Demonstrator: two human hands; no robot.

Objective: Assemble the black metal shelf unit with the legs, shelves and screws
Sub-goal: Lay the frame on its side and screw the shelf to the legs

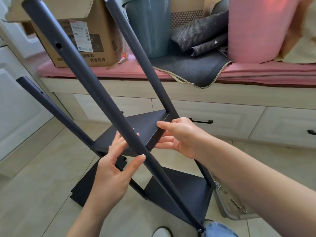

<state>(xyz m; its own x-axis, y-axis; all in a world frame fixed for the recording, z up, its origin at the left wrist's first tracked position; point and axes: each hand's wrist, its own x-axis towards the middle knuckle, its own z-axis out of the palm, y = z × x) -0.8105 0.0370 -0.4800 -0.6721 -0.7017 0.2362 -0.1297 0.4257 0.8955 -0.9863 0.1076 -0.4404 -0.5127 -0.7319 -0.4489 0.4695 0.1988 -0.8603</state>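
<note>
The black shelf unit stands tilted on the floor with three round legs in view. A near leg [95,93] runs from top left down to bottom right, a far leg [136,53] rises behind it, and a shorter-looking left leg [51,106] points up left. A middle shelf [147,124] sits between the legs, and a lower shelf [184,194] lies beneath it. My left hand [112,171] holds the near leg where it meets the middle shelf, thumb on the tube. My right hand [179,135] grips the shelf's right edge.
A loose black shelf panel [85,187] lies flat on the tiled floor at lower left. A grey tray [227,214] with screws [236,204] sits at right. Behind, a bench with a pink cushion [256,72] carries a cardboard box [82,35], a bucket [150,26] and mats.
</note>
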